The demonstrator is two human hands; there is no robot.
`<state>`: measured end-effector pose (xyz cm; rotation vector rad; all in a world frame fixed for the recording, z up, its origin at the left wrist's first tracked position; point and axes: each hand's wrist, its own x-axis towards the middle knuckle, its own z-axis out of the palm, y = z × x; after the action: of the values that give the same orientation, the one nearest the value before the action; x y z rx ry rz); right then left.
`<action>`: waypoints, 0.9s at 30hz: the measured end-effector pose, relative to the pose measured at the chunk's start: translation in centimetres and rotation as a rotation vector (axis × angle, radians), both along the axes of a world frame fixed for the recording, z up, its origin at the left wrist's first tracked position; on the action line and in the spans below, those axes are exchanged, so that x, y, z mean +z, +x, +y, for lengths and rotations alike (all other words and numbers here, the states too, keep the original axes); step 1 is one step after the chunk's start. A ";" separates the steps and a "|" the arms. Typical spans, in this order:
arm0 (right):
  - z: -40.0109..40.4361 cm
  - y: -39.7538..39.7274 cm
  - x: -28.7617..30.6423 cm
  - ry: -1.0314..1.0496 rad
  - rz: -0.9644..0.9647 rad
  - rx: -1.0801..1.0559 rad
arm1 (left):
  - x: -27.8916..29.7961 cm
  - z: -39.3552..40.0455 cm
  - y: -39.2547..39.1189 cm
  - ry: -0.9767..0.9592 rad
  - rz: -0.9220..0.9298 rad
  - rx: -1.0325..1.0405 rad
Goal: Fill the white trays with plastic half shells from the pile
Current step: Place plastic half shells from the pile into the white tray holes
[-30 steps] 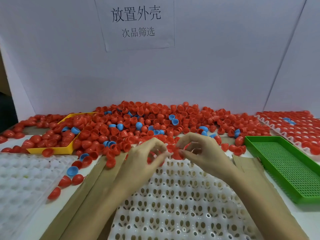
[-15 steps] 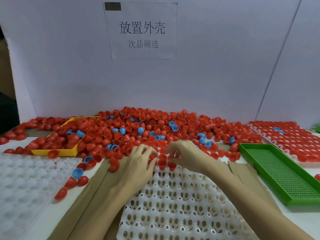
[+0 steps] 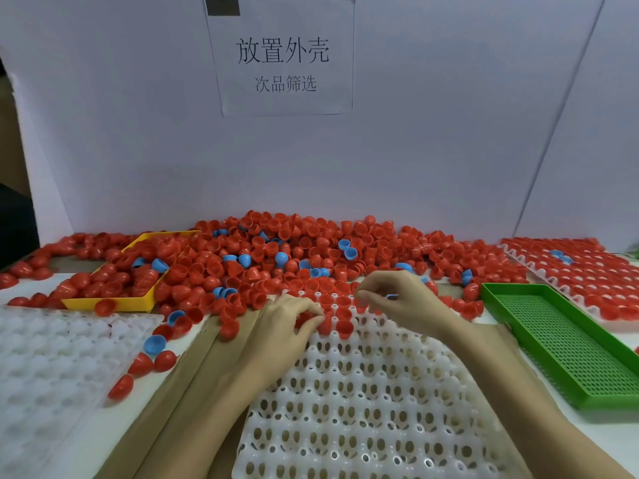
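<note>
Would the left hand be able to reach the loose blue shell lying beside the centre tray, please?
Probably yes: the blue shell lies open on the table, just left of the left hand, with only cardboard between.

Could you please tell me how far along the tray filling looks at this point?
Done: the far-right tray is covered with red shells. In hand: the centre white tray has only a few red shells at its far edge, where the left hand grips one and the right hand works. Left: most of its pockets, the left white tray, and the large pile.
</note>
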<state>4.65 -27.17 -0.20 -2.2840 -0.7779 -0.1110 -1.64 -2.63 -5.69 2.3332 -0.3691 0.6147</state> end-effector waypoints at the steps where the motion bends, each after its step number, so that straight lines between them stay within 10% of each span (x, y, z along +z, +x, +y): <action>1: -0.8 0.1 0.1 0.049 0.030 -0.016 | 0.1 0.1 0.0 -0.042 0.024 0.009; 15: -7.3 0.7 -1.5 0.722 0.304 -0.199 | 2.8 2.9 0.0 -0.140 -0.047 0.141; 23: -7.0 0.7 -2.1 0.725 0.307 -0.215 | 3.3 12.5 0.1 0.046 -0.192 0.658; 27: -7.1 0.8 -2.0 0.731 0.293 -0.222 | 2.5 12.7 0.3 0.166 -0.146 0.584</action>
<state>5.42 -34.29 -2.24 -1.6245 -0.2583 -0.1316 -1.37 10.10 -3.17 2.5673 0.2236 1.0667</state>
